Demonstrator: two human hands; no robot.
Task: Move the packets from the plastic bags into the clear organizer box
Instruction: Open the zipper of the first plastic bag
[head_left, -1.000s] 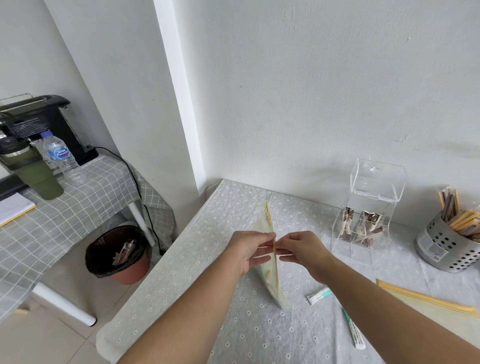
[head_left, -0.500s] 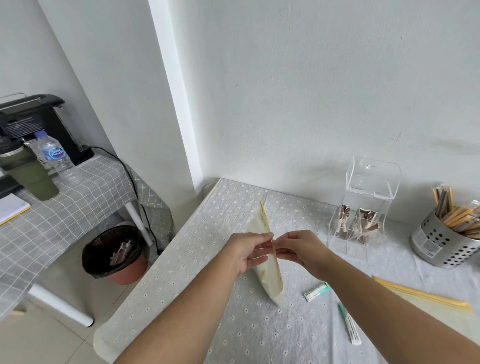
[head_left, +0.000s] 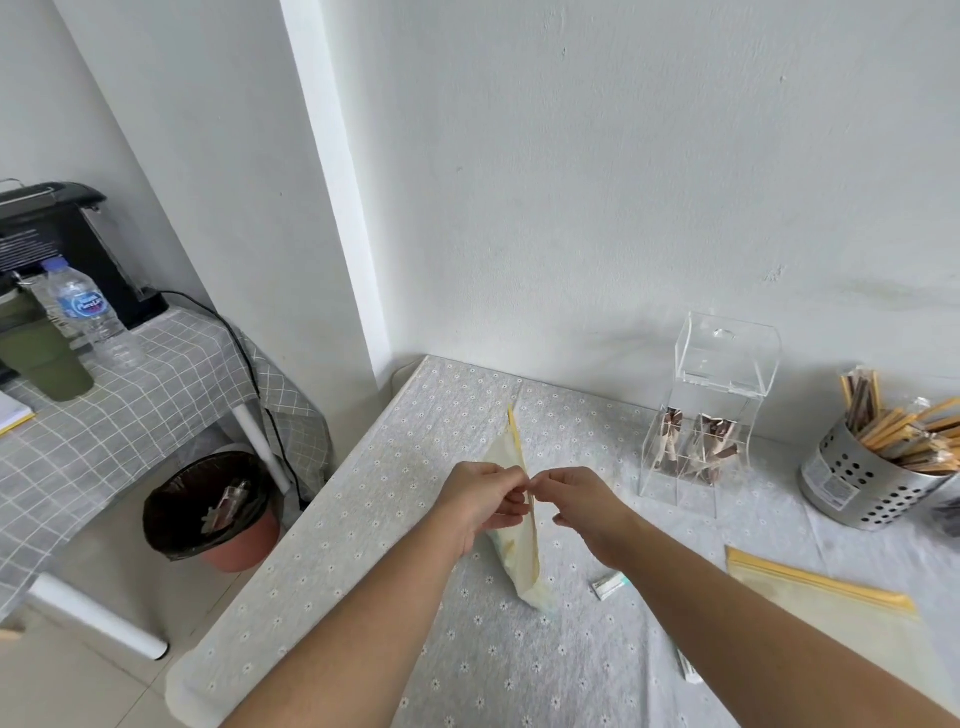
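Here, the left hand (head_left: 480, 501) and right hand (head_left: 584, 506) pinch the plastic bag (head_left: 522, 556) at its zip strip, one from each side. Part the lips evenly, holding the bag upright.

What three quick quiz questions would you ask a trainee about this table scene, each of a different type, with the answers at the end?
1. Multiple choice: what do the left hand and right hand both pinch?
A. the zip-top plastic bag
B. a water bottle
C. a metal holder
2. True or false: the clear organizer box is empty.
3. Fill in: the second plastic bag lies flat on the table on the person's ____ side.

Key: 1 A. 2 false, brown packets already stand in it. 3 right.
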